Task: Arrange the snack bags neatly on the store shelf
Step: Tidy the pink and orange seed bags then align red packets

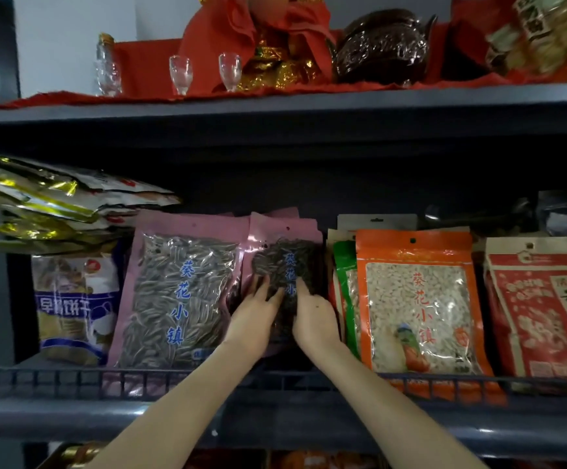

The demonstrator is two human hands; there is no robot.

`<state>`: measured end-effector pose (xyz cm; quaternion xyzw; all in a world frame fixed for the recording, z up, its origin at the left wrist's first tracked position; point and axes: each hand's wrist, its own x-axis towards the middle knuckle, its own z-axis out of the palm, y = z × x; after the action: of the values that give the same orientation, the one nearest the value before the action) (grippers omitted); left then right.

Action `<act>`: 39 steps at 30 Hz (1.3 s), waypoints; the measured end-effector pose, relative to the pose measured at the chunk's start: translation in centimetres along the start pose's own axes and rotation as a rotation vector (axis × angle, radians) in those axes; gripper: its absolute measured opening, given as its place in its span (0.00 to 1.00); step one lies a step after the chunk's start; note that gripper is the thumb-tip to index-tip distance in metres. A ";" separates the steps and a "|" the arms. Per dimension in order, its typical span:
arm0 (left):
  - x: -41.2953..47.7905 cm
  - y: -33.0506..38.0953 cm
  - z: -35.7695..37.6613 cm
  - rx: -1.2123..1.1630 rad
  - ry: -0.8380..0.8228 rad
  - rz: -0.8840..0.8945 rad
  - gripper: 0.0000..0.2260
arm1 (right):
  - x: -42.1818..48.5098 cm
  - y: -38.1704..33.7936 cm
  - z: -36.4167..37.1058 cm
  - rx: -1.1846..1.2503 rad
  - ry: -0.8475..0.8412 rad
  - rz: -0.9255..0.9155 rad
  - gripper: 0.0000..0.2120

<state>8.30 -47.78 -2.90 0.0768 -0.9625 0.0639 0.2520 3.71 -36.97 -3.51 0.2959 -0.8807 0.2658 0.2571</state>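
On the middle shelf a pink bag of sunflower seeds (285,258) stands upright at the centre. My left hand (255,316) and my right hand (315,319) both press on its lower front, fingers spread over the clear window. Just to its left stands a second, larger-looking pink seed bag (177,292), leaning slightly left. To the right are a green bag (344,286), an orange kernel bag (417,302) and a red-and-cream bag (542,313), all upright. Whether my fingers wrap the bag's edges is hidden.
A low wire rail (72,380) runs along the shelf's front edge. At far left a blue-and-white bag (75,306) stands under a slanting pile of gold foil bags (38,204). The shelf above carries small glasses (180,72), red cloth and a dark wrapped object (380,45).
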 end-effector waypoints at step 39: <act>0.7 11.1 -1.7 -1.273 0.013 -0.255 0.11 | -7.0 12.2 -10.5 -0.191 0.347 0.387 0.24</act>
<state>6.50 -36.72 -2.01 0.0257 -0.7941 -0.5490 0.2595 3.67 -19.46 -4.01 0.0466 -0.8848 0.2724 0.3753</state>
